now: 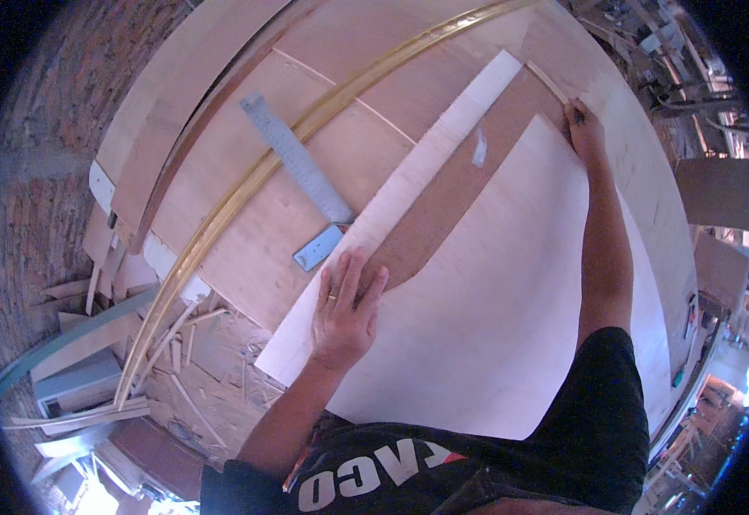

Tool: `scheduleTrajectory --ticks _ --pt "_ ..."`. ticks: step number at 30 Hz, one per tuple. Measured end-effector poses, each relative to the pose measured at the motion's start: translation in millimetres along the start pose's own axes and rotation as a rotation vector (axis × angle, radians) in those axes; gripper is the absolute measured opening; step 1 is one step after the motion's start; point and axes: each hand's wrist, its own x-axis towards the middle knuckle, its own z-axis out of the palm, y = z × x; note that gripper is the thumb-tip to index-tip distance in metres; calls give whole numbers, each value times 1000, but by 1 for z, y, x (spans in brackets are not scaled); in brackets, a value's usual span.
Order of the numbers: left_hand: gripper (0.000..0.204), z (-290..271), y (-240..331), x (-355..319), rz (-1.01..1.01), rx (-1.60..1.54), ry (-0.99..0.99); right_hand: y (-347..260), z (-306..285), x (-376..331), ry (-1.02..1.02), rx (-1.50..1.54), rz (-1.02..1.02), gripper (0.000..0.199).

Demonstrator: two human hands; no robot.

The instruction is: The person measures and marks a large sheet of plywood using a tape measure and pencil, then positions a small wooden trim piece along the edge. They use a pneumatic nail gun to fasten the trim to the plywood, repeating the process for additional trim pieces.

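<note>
My left hand [344, 318] lies with its fingers spread on a long white strip [434, 150] and the edge of a brown board [430, 219]. It holds nothing, and a ring is on one finger. At the far right, my right hand [586, 133] is closed beside the end of a thin wooden strip [546, 81]. Something small and dark shows among those fingers, too small to name. A large white sheet [486, 318] spreads between my arms. Left of the white strip lies a try square, with a metal blade [297, 159] and a blue stock [317, 247].
A long gold-coloured curved trim [237, 189] crosses the large wooden panel [229, 266] and hangs off its left side. More boards [177, 103] rest at the upper left, near a brick wall [31, 163]. Wood offcuts [190, 343] litter the lower left.
</note>
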Motion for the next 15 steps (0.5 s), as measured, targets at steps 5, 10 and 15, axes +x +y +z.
scheduleTrajectory --ticks 5,10,15 --pt "56 -1 2 3 -21 21 -2 -9 4 -7 37 0 52 49" --pt "55 4 -1 1 -17 -6 23 -60 -20 -9 195 -134 -71 48" --pt "55 3 -2 0 16 -4 62 -122 -22 4 179 233 -281 48"
